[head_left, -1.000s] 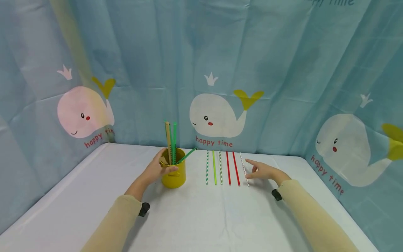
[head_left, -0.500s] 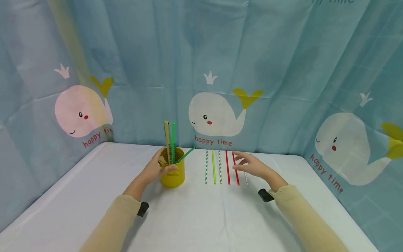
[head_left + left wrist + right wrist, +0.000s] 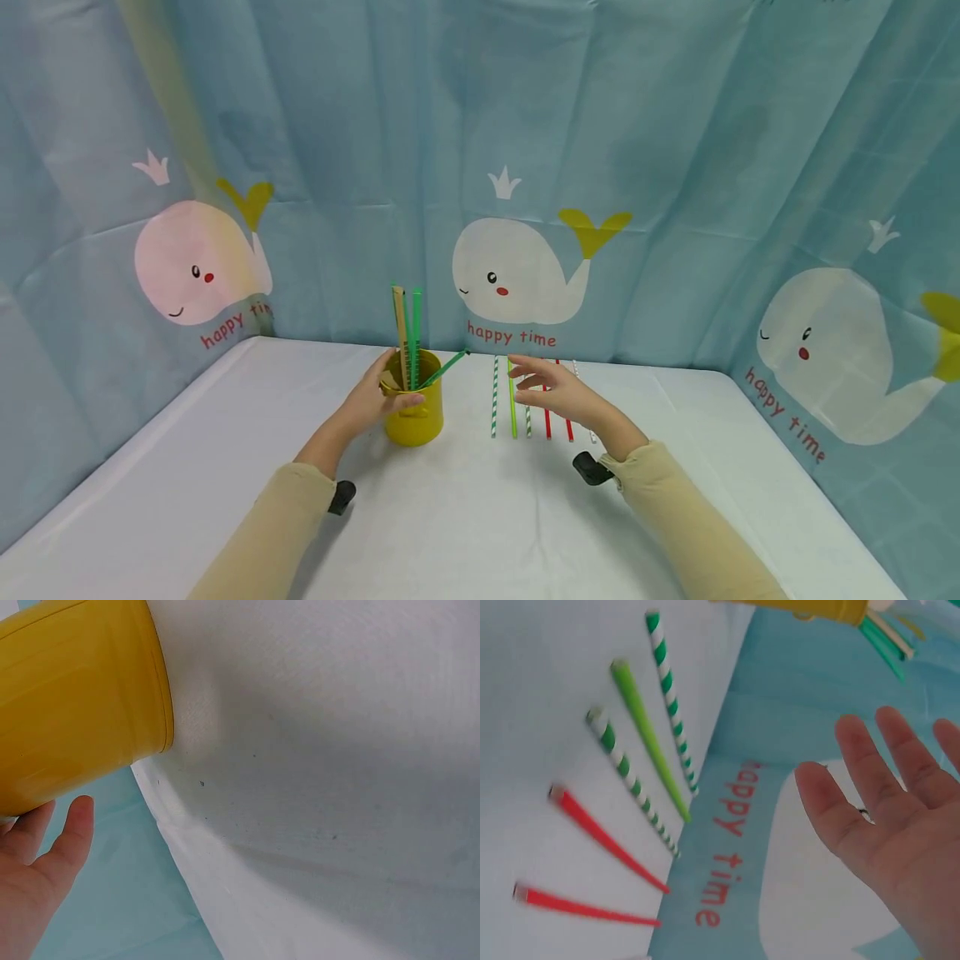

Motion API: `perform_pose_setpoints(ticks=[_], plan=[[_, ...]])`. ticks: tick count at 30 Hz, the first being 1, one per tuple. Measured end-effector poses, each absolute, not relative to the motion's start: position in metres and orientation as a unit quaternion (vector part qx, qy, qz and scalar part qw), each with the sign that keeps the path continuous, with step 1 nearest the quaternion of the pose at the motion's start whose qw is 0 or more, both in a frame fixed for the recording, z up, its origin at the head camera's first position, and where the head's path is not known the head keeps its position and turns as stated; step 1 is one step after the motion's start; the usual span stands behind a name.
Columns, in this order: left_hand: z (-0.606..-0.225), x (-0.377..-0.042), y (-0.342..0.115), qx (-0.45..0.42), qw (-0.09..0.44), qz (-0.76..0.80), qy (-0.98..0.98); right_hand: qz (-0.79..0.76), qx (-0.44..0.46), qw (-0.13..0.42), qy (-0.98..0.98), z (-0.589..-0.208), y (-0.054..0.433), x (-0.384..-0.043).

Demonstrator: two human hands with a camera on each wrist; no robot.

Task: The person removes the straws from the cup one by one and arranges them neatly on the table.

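Note:
My left hand [image 3: 367, 404] holds a small yellow bucket [image 3: 417, 425], thumb along the near side and fingers round the left. Green straws [image 3: 416, 333] and a tan one [image 3: 401, 325] stand in it; another green straw [image 3: 447, 368] leans out to the right. My right hand [image 3: 562, 393], fingers apart and holding nothing, is over a row of straws lying on the table. From the left come a green-and-white striped straw [image 3: 494, 408], a lime green one [image 3: 646, 735], another striped one [image 3: 630, 780], two red straws [image 3: 604, 836] and a white patterned straw [image 3: 593, 437], mostly hidden.
A white cloth [image 3: 465, 517] covers the table. Behind and at both sides hangs a blue curtain [image 3: 337, 167] printed with whales, its lower part meeting the table's back edge. A black wrist device [image 3: 592, 468] sits under each sleeve end.
From beside the white patterned straw, my right hand has moved left across the red straws to over the lime green and striped ones. My left hand stays on the bucket.

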State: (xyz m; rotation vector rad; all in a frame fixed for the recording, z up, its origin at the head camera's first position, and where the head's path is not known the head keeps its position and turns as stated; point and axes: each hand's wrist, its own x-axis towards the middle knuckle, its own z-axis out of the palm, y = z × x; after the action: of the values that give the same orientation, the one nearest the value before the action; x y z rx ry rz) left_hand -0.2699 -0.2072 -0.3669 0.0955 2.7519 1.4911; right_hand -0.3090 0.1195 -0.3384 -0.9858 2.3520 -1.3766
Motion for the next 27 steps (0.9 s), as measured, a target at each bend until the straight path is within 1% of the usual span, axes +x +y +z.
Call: perform_pose_setpoints(ticks=[4,10,15,20,27], plan=[[-0.366,-0.27,-0.208,0.025,0.004,0.479,0.877,-0.494,-0.342,0.135,0.788,-0.341,0.102,-0.308],[-0.368,-0.271,-0.207,0.022,0.003,0.479,0.877,-0.517,-0.35,0.135,0.769,-0.344,0.072,-0.305],[-0.369,-0.271,-0.207,0.031,-0.005,0.485,0.874,-0.539,-0.336,0.137,0.76,-0.343,0.046,-0.302],[-0.368,-0.27,-0.207,0.042,-0.007,0.49,0.87,-0.573,-0.337,0.129,0.736,-0.343,0.027,-0.302],[-0.367,-0.268,-0.207,0.061,-0.012,0.489,0.87,-0.586,-0.323,0.094,0.737,-0.343,0.012,-0.299]])
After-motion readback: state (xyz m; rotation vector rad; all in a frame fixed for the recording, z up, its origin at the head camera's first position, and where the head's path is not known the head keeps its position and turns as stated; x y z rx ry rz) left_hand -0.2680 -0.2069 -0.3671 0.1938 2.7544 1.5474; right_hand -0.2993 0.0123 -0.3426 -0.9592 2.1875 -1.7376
